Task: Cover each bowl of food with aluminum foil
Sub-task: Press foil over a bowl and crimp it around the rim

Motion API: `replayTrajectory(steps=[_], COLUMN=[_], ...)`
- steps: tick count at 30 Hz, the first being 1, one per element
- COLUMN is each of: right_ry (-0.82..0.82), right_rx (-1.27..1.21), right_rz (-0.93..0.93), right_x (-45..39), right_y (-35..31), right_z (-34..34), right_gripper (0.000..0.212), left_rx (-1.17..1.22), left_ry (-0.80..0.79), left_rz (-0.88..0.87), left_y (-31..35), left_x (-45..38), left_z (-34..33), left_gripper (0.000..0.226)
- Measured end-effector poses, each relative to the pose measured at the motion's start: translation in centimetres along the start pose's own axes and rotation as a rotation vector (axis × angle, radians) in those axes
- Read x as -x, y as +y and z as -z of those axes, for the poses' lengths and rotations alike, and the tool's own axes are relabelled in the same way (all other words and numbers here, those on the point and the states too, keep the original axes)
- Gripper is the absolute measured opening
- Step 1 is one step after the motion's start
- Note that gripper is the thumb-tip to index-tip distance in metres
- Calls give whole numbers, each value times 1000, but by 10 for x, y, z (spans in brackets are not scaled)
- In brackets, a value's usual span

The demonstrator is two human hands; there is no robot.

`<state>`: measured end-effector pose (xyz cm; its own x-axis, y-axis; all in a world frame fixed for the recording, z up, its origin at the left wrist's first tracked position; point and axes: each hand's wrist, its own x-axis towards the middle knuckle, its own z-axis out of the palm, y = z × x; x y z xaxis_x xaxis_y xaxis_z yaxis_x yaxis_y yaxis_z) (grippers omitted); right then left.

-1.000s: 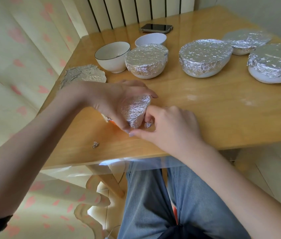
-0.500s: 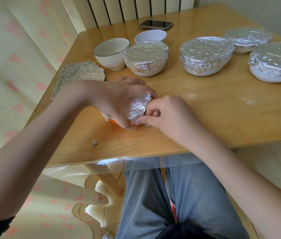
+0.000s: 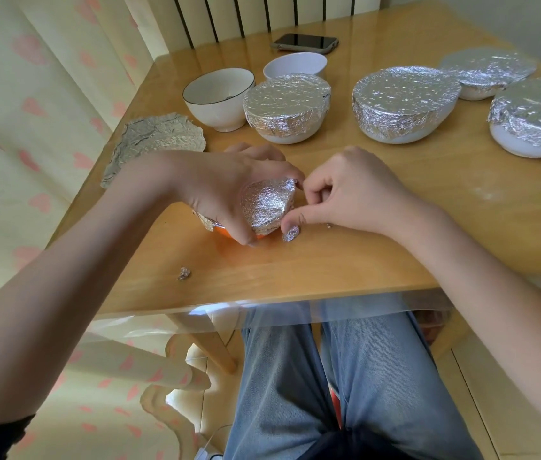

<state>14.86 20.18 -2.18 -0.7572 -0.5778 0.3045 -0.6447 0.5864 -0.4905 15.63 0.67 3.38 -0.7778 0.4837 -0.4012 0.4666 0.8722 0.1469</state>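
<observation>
Head view, count for me: how many bowls stand on the wooden table (image 3: 395,234)?

— Seven. Four white ones wear foil already: one foil-covered bowl (image 3: 287,106) at twelve o'clock from the hands, a second covered bowl (image 3: 401,102) at one o'clock, a third covered bowl (image 3: 488,71) behind it, and a fourth covered bowl (image 3: 538,116) at two o'clock, cut off by the frame's edge. Two stand bare: a black-rimmed bowl (image 3: 217,97) at eleven o'clock and a plain white bowl (image 3: 295,64) behind the first covered one. The seventh, a small orange bowl (image 3: 226,232), sits near the table's front edge, under the hands.

— And the hands?

— Left hand (image 3: 226,190) curls over the orange bowl, gripping its foil wrap (image 3: 267,205). Right hand (image 3: 352,190), at three o'clock of it, has curled fingers; the thumb meets the foil's edge. Whether they pinch it, I cannot tell.

— Loose foil?

— One flat foil sheet (image 3: 159,137) at ten o'clock, one foil scrap (image 3: 291,234) beside the right thumb, one foil crumb (image 3: 183,273) at seven o'clock. One phone (image 3: 305,42) lies far back.

— Hidden?

— Most of the orange bowl; its contents cannot be seen.
</observation>
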Motion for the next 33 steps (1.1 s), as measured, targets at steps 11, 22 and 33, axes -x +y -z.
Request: replayTrajectory(steps=[11,22,33], right_ry=[-52,113,177], right_rx=[95,-139,-322], right_rz=[-100,-136,-178], right_x=[-10,29,40], right_y=[0,-3,3], right_z=[12,-7,-18], right_gripper=[70,22,16], left_rx=[-6,7,22], left_ry=[32,133,154], left_rz=[78,39,-34], left_y=[3,-7,-19], left_x=[1,18,16], left_z=[-3,4,-36], left_gripper=[93,100,62])
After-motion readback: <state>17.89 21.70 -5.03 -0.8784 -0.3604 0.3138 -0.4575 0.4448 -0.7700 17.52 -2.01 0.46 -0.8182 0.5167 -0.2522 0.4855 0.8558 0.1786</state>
